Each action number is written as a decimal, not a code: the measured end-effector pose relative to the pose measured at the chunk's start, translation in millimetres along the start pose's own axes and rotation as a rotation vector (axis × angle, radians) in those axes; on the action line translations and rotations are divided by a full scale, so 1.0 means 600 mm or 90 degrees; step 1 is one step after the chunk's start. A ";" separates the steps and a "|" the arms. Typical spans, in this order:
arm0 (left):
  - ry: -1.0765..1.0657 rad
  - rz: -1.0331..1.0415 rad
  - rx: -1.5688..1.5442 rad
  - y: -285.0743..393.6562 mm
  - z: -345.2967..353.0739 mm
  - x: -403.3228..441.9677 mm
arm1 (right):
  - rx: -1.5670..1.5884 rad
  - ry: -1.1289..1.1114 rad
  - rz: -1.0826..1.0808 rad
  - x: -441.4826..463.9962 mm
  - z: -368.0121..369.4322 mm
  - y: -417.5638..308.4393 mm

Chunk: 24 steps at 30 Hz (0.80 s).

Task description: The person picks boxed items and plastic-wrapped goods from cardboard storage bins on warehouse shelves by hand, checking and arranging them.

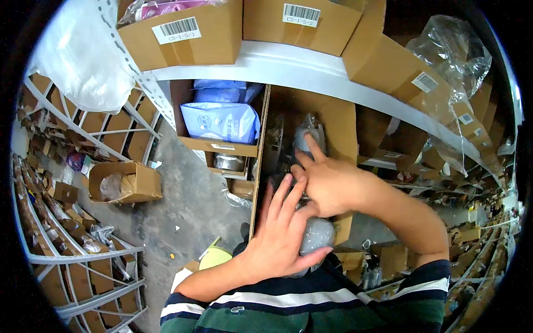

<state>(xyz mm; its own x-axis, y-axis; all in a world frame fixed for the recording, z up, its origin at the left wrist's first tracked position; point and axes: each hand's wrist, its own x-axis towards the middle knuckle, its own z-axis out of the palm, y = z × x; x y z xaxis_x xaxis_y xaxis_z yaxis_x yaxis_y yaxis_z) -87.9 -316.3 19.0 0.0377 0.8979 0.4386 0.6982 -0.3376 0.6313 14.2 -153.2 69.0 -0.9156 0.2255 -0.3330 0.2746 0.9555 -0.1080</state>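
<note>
In the head view, both hands are over an open cardboard box [340,125] at the middle of the frame. A grey bundle in clear plastic [318,236] is below the centre of the frame, directly beside the left hand [277,230]: it shows between that hand's thumb and index finger, and below the right hand [332,186]. Whether it sits fully inside the box or at its near edge cannot be told.

The left hand is spread, its fingers long and pointing to the top of the frame, the thumb held well away toward the right; its palm is hidden. The right hand reaches in from the right with the index finger stretched out and the other fingers bent; whether these pinch anything cannot be told. Its index fingertip lies over a second grey wrapped bundle [302,140], higher in the box.

Just left of the box, a smaller carton [217,145] holds blue packets [221,121]. Labelled cartons [183,51] line the shelf [266,61] across the top of the frame, and another open carton [145,183] stands on the floor at the left.
</note>
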 end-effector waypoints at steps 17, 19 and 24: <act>-0.079 -0.054 -0.023 -0.012 0.005 -0.008 | 0.108 -0.044 0.003 0.046 -0.092 0.074; -0.071 -0.057 -0.033 -0.012 0.006 -0.010 | 0.074 0.057 0.127 0.081 -0.066 0.081; -0.069 -0.036 -0.042 -0.014 0.005 -0.011 | -0.094 -0.102 0.197 0.116 -0.064 0.064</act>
<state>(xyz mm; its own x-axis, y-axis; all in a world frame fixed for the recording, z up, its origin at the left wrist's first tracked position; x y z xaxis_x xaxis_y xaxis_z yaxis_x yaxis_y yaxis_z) -92.1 -318.3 9.0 0.0792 0.9403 0.3311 0.6526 -0.3000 0.6958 -50.2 -93.6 77.9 -0.7356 0.4862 -0.4717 0.4746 0.8667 0.1534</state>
